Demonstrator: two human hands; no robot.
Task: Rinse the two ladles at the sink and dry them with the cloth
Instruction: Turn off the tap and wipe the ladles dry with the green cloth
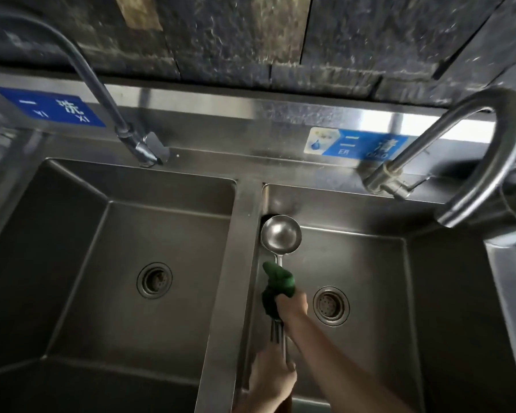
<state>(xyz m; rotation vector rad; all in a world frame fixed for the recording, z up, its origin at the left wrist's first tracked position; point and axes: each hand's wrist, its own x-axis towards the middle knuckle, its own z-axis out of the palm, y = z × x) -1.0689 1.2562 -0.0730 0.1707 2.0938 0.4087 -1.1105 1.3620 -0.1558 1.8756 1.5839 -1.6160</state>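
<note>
Over the steel sink [370,263], our left hand [270,380] grips the ladle [280,235] handle while our right hand [292,304] should squeeze the cloth [277,281] firmly along it.

Left hand [270,380] low, just right of sink divider [236,263], fingers curled round ladle handle [280,338]. Right hand [292,304] above it, arm stretched forward, fingers gripping green cloth [277,281] around handle.

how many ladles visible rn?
1 ladle bowl shows clearly, over the right basin beside the divider. The left hand grips handles low down, seemingly more than one, so a second ladle may sit hidden behind. The right hand wraps the green cloth round them.
</note>
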